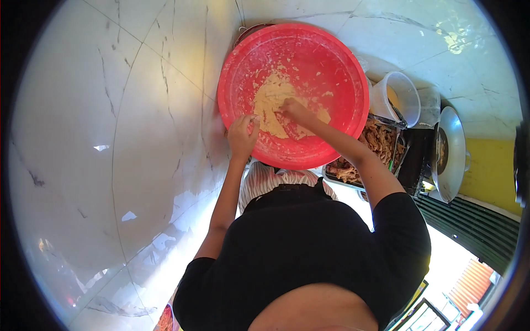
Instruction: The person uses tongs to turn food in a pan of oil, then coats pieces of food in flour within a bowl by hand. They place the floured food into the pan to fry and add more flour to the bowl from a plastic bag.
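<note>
A large round red basin [345, 83] holds pale yellow, crumbly flour or dough [270, 96], with bits scattered over its inner wall. At the basin's lower left rim is my left hand [243, 132], its fingers bent over the edge and closed on it. My right hand [297, 110] is inside the basin, at the right side of the pale mass. Its fingers are curled down into the mix, and what they hold, if anything, is hidden.
Right of the basin stand a tray of brown meat pieces [381, 140], a clear plastic tub [406, 91] and a large metal pan [454, 154]. Marbled tile wall [138, 110] rises at the left. A green slatted surface [469, 229] lies at the lower right.
</note>
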Demonstrator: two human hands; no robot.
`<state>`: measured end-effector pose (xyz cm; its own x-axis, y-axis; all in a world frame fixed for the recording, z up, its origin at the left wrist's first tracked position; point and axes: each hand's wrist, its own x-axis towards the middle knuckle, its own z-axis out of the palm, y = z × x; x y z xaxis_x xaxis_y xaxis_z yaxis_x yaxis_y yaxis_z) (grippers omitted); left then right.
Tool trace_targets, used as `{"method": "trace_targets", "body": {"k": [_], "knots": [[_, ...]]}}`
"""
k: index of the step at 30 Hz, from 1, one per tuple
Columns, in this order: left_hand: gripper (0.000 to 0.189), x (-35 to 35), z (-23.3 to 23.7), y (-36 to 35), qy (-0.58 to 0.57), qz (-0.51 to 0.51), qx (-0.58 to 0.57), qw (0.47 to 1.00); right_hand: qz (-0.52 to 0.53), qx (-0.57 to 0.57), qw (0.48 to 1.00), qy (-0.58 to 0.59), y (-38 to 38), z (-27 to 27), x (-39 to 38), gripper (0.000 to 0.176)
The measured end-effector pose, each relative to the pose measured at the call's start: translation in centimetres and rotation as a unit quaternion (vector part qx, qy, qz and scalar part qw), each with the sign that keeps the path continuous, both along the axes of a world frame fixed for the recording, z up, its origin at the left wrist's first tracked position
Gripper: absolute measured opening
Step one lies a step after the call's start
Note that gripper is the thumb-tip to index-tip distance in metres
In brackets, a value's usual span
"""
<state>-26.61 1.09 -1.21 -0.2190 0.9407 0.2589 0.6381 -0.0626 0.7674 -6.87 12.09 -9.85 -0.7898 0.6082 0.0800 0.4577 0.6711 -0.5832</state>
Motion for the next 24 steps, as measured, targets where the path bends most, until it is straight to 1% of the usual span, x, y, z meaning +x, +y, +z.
{"method": "trace_targets", "body": {"k": [1,3,4,6,7,8,9,10,12,13,14,15,16,18,19,20,21,22,24], "knots": [[0.018,0.2,-0.1,-0.3,0.016,0.001,0.001,1.000,0.002,0.010,1.000,0.002,0.4,0.5,0.1,0.008],[0.019,0.3,-0.1,-0.4,0.033,-0.002,0.001,0.999,-0.025,-0.172,0.984,-0.023,1.3,2.1,1.2,0.004],[0.020,0.3,-0.4,-0.4,0.034,-0.003,0.008,0.999,-0.028,-0.167,0.985,-0.023,1.3,3.7,2.0,0.004],[0.020,0.3,-0.5,-0.5,0.034,-0.008,0.010,0.999,0.041,-0.230,0.966,-0.108,0.8,6.4,4.2,0.006],[0.020,0.4,-0.3,-0.5,0.020,-0.014,0.013,1.000,0.039,-0.232,0.966,-0.108,0.8,5.7,5.6,0.006],[0.019,0.4,0.0,-0.6,0.008,-0.019,0.013,1.000,0.105,-0.249,0.935,-0.230,0.5,4.8,6.9,0.006],[0.019,0.4,-0.2,-0.7,0.009,-0.021,0.015,1.000,0.169,-0.256,0.886,-0.347,0.4,3.8,8.1,0.005],[0.018,0.3,-0.4,-0.9,0.030,-0.031,0.018,0.999,0.167,-0.255,0.887,-0.347,0.4,3.5,9.0,0.005],[0.018,0.1,-0.4,-1.0,0.054,-0.043,0.025,0.997,0.271,-0.113,0.910,-0.294,0.5,2.9,10.3,0.006],[0.019,0.0,-0.3,-1.2,0.037,-0.066,0.042,0.996,0.270,-0.106,0.911,-0.294,0.8,2.0,10.7,0.006],[0.020,0.1,-0.2,-1.4,0.021,-0.089,0.058,0.994,0.242,-0.089,0.937,-0.236,0.9,1.0,11.1,0.007],[0.020,0.1,0.0,-1.6,0.024,-0.088,0.059,0.994,0.214,-0.073,0.958,-0.175,1.0,0.9,10.9,0.007],[0.021,0.2,0.0,-1.7,0.037,-0.099,0.071,0.992,0.215,-0.070,0.959,-0.172,1.5,0.8,10.6,0.007],[0.023,0.3,0.1,-1.9,0.053,-0.112,0.082,0.989,0.259,-0.068,0.926,-0.267,2.6,0.7,9.1,0.011],[0.023,0.4,0.2,-2.0,0.049,-0.116,0.079,0.989,0.260,-0.067,0.927,-0.264,2.5,1.1,8.4,0.011],[0.024,0.6,0.3,-2.1,0.045,-0.118,0.077,0.989,0.153,-0.105,0.964,-0.188,2.3,1.6,7.7,0.013],[0.024,0.6,0.3,-2.1,0.047,-0.115,0.079,0.989,0.045,-0.139,0.983,-0.109,2.3,1.8,7.1,0.015],[0.024,0.6,0.5,-2.0,0.040,-0.116,0.079,0.989,0.047,-0.141,0.983,-0.108,2.6,2.0,6.1,0.015],[0.025,0.8,0.4,-2.1,0.034,-0.115,0.083,0.989,-0.019,-0.089,0.990,-0.109,3.3,1.6,4.6,0.016]]}}
